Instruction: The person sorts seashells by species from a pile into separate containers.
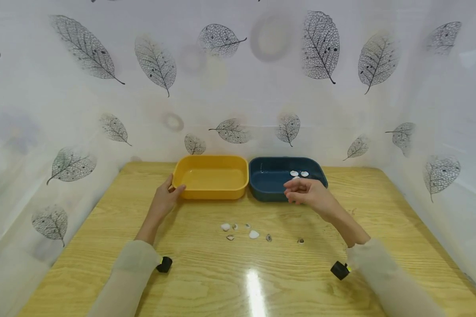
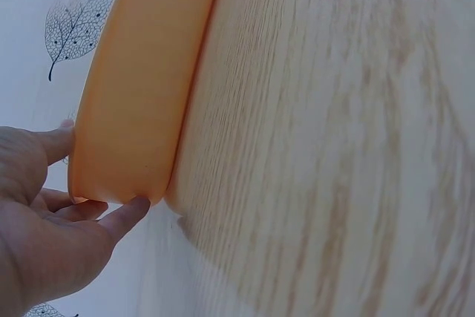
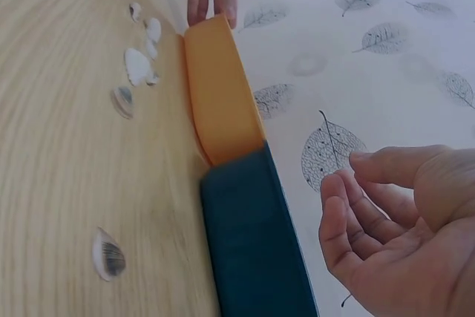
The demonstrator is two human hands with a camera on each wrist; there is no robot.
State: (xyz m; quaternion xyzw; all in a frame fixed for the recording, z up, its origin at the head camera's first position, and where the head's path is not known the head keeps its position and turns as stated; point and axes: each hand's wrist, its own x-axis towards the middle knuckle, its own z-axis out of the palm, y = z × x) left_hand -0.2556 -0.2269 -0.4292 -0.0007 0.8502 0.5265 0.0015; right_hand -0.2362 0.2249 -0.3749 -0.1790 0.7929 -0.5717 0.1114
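My left hand (image 1: 167, 197) grips the left end of a yellow tray (image 1: 210, 195). In the left wrist view its thumb is at the rim and its fingertips touch the orange-looking end wall. My right hand (image 1: 311, 196) hovers over the front right edge of a dark blue tray (image 1: 267, 197), fingers loosely bent with nothing visible between them. Two white shells (image 1: 294, 173) lie in the blue tray, and a third white shell (image 1: 296, 178) shows just past the right fingertips. Several shells lie on the table before the trays, including a white shell (image 1: 254, 234) and a dark-striped shell (image 3: 110, 255).
Both trays stand side by side at the back of the wooden table (image 1: 206, 273), close to a white leaf-print curtain (image 1: 238, 97). A lone shell (image 1: 300, 241) lies right of the others. Black wrist cameras sit by each sleeve.
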